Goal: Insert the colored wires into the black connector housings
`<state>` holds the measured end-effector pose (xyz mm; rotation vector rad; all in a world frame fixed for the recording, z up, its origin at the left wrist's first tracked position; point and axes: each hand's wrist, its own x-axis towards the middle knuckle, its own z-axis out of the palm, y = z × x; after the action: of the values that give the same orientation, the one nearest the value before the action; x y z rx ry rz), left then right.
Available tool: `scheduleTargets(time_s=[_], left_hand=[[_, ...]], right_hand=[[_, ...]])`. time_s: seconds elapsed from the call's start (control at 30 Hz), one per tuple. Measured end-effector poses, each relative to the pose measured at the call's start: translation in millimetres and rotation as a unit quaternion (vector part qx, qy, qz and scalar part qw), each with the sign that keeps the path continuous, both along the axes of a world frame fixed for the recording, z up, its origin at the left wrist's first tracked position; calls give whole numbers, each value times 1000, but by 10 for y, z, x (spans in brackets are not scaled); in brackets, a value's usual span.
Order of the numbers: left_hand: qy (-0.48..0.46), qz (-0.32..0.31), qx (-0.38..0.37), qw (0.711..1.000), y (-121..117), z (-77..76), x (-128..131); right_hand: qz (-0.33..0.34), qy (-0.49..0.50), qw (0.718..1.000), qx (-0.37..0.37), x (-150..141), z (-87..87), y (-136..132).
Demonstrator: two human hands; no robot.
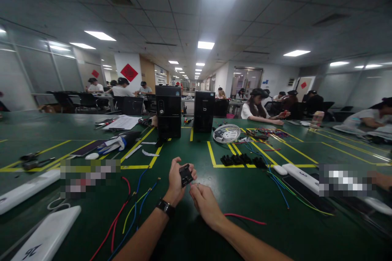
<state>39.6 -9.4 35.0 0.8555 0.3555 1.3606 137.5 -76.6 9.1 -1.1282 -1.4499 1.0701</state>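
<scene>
My left hand [177,181], with a black watch on the wrist, is closed around a small black connector block [185,175] held up over the green table [232,195]. My right hand [204,202] is just right of it, fingers curled in a pinch near the block's lower edge; what it pinches is too small to see. A red wire [245,218] lies on the table right of my right wrist. Red, blue and yellow wires [131,212] lie loose left of my left forearm.
Two black computer towers [168,111] stand at the table's middle back, a small white fan [227,133] beside them. More black connector blocks [240,159] lie ahead right. White power strips [301,177] and cables lie on both sides. Other people sit at far tables.
</scene>
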Motion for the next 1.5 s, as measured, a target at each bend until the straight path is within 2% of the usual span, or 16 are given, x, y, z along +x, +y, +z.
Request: scheduleTargets(time_s=[0.13,0.33,0.5,0.73,0.87,1.0,1.17,1.33,1.5], left_hand=[[15,15,33,999,8,-26,4],[-1,6,-10,1000,26,-42,23],[43,44,58,996,23,23,-24],[14,1,29,999,32,-46,-24],[17,1,24,1000,20,-81,17],[57,32,41,997,16,-64,27],[120,88,94,984,24,-62,-31],[84,88,106,987,21,-35,9],[30,37,57,997,-51,12,73]], right_hand=[[-2,16,1000,-1,0,-16,-9],[2,-6,1000,3,5,-67,37],[-6,25,999,-19,42,-23,1],[45,25,997,-55,28,-100,78],[57,63,993,-76,27,-58,119],[48,61,994,-79,72,-23,123],[55,48,995,-70,82,-93,140],[29,71,995,-65,68,-56,103],[23,51,998,-38,71,-84,67]])
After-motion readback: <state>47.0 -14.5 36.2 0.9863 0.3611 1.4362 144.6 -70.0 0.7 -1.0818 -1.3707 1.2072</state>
